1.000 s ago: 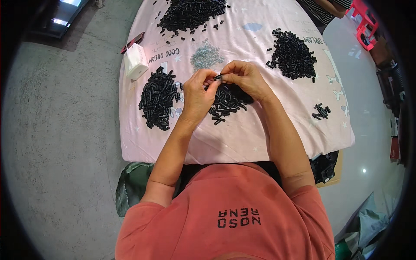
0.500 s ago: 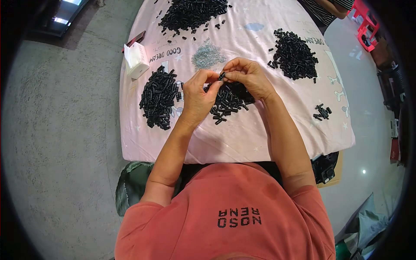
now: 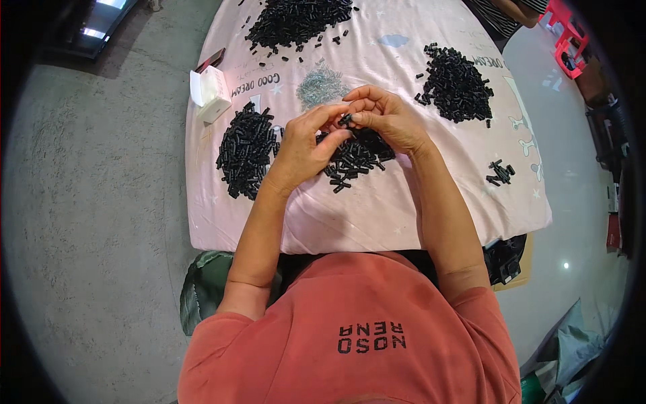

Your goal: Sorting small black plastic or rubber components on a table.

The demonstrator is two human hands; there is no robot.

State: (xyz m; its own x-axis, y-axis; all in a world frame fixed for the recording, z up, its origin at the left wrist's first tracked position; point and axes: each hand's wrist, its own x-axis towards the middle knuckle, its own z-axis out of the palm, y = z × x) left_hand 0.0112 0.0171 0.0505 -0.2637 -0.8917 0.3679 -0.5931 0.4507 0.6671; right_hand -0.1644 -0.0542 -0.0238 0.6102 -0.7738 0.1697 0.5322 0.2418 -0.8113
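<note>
Fingers (image 3: 369, 120) of your right hand (image 3: 396, 128) pinch one small, black, cylindrical piece (image 3: 346, 120) between thumb and forefinger, with hardly any gap, just above the nearest black heap (image 3: 355, 161). Over to your left hand (image 3: 303, 143): thumb and forefinger stand apart in a loose curve beside that piece, and (some of those tips are hidden) I cannot tell whether they have hold of anything. So one piece is in hand and, I'd judge, not finished with yet. Around it, plenty: a dense black pile (image 3: 243, 151) at your left, another black mound (image 3: 456, 87) toward the right, a broad black spread (image 3: 296, 23) at the far end, plus a glittering heap of tiny clear or silvery bits (image 3: 321, 86) just beyond your hands. All sit on a counter (image 3: 377, 229) draped in pale pink printed cloth. One little black cluster (image 3: 499, 174) lies apart near the right edge. Which batches are done can't be read from here; with so many pieces about, much probably remains.
</note>
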